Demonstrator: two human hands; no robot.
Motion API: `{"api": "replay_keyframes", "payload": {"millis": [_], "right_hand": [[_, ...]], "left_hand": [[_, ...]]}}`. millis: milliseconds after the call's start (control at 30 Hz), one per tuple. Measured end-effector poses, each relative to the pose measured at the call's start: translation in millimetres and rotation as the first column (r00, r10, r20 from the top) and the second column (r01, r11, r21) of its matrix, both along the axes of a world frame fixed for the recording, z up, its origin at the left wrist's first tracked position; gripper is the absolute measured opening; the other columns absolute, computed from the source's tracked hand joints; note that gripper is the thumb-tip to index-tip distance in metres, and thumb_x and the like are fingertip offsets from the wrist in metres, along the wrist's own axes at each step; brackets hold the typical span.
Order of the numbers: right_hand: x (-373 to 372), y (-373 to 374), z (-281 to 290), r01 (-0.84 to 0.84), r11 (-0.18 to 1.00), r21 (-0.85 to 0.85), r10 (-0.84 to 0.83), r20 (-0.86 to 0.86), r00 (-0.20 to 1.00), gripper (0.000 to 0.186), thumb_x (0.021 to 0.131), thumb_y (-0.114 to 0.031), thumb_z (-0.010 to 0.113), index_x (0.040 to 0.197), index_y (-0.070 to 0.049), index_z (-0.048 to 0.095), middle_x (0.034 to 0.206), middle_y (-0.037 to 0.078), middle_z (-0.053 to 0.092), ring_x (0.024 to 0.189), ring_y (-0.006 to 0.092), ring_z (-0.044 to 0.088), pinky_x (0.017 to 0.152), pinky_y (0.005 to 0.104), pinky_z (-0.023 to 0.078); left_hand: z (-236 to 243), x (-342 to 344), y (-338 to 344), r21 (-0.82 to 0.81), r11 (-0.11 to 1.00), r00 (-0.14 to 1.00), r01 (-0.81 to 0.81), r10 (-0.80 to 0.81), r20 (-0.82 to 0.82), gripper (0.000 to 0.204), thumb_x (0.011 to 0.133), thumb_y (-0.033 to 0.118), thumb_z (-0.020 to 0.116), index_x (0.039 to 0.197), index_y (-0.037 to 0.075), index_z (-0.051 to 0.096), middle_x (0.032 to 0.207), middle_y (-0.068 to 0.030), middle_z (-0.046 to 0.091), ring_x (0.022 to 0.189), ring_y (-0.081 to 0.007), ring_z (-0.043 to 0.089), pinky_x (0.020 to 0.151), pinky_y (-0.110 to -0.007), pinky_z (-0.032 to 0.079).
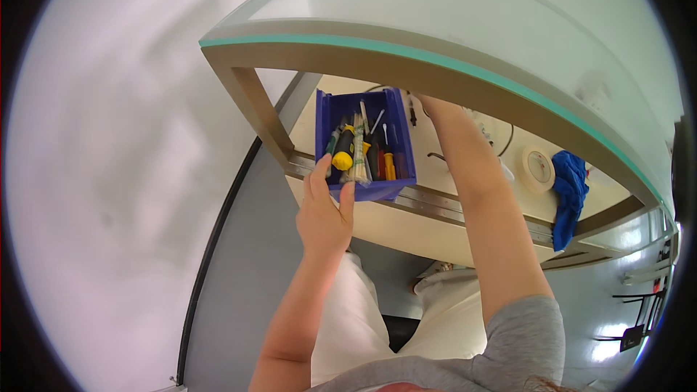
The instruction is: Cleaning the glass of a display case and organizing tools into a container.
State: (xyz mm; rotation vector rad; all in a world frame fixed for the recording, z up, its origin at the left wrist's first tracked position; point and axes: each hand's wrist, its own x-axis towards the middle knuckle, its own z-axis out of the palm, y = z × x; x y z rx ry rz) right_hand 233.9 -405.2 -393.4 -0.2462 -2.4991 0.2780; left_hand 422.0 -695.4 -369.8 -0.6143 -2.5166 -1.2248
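My left hand (323, 207) grips the near left corner of a blue plastic bin (385, 190), fingers along its side and thumb at its front. Inside the bin lie several screwdrivers, among them one with a black and yellow handle (343, 152) and one with an orange-yellow handle (390, 167). Between them rests a bundle of thin pale sticks (359, 149) in a clear wrapper. My right arm reaches under the frame's beam; only a little of my right hand (425, 103) shows, and its fingers are hidden. Beside it lies a small dark pen-like thing (412, 112).
A brown metal frame (319, 51) with a glass top (435, 7) stands over the cream tabletop (406, 236). To the right are a roll of cream tape (537, 169) and a blue cloth (571, 189) hanging over the metal rail. Thin dark cable (510, 138) lies behind my right forearm.
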Motion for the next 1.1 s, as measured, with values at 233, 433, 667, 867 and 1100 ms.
{"api": "replay_keyframes", "payload": {"millis": [233, 433, 667, 867, 1100], "right_hand": [[50.7, 23.4, 8.6, 0.037, 0.993, 0.116, -0.053, 0.135, 0.989, 0.035, 0.091, -0.031, 0.053, 0.107, -0.004, 0.068, 0.111, 0.02, 0.065, 0.105, 0.0355, 0.062, 0.091, 0.0458, 0.047], [106.6, 2.2, 23.1, 0.203, 0.979, -0.025, -0.136, 0.66, 0.739, 0.034, 0.084, -0.031, 0.062, 0.103, -0.004, 0.07, 0.111, 0.017, 0.067, 0.103, 0.0321, 0.065, 0.087, 0.043, 0.052], [155.8, 75.9, 38.5, 0.445, 0.896, 0.008, -0.372, 0.562, 0.739, 0.041, 0.082, -0.029, 0.062, 0.114, -0.004, 0.064, 0.116, 0.016, 0.065, 0.105, 0.0299, 0.064, 0.088, 0.0398, 0.05], [172.0, 59.5, 67.5, 0.008, 0.995, 0.095, -0.042, 0.357, 0.933, 0.037, 0.088, -0.027, 0.054, 0.114, -0.001, 0.061, 0.113, 0.021, 0.064, 0.104, 0.0335, 0.063, 0.087, 0.0403, 0.05], [191.6, -118.9, 125.9, -0.154, 0.982, -0.108, 0.176, 0.241, 0.954, 0.027, 0.084, -0.015, 0.054, 0.1, 0.006, 0.06, 0.094, 0.024, 0.066, 0.094, 0.0361, 0.065, 0.079, 0.0423, 0.054]], "left_hand": [[1.9, 0.7, 3.7, -0.02, 0.999, 0.999, -0.037, 0.037, -0.012, 0.044, 0.095, 0.028, 0.054, 0.134, 0.012, 0.041, 0.121, -0.0123, 0.056, 0.101, -0.0344, 0.061, 0.076, -0.042, 0.052], [3.7, 2.8, 4.6, -0.023, 1.0, 0.999, -0.02, 0.021, 0.041, 0.043, 0.097, 0.033, 0.051, 0.134, 0.013, 0.041, 0.126, -0.0123, 0.055, 0.103, -0.0352, 0.061, 0.077, -0.044, 0.052], [10.2, 7.4, 4.5, -0.046, 0.997, 0.998, -0.054, 0.055, 0.017, 0.044, 0.097, 0.036, 0.05, 0.135, 0.017, 0.04, 0.128, -0.0124, 0.055, 0.102, -0.0362, 0.061, 0.078, -0.045, 0.051], [2.5, 2.0, 1.9, -0.032, 0.999, 0.999, -0.04, 0.04, -0.018, 0.044, 0.097, 0.037, 0.05, 0.135, 0.016, 0.04, 0.129, -0.0128, 0.054, 0.102, -0.0373, 0.061, 0.079, -0.046, 0.051], [4.8, 2.2, 1.2, -0.01, 0.998, 0.998, -0.058, 0.059, 0.023, 0.043, 0.099, 0.038, 0.044, 0.137, 0.017, 0.04, 0.129, -0.0138, 0.057, 0.109, -0.0368, 0.059, 0.085, -0.044, 0.049]]}}
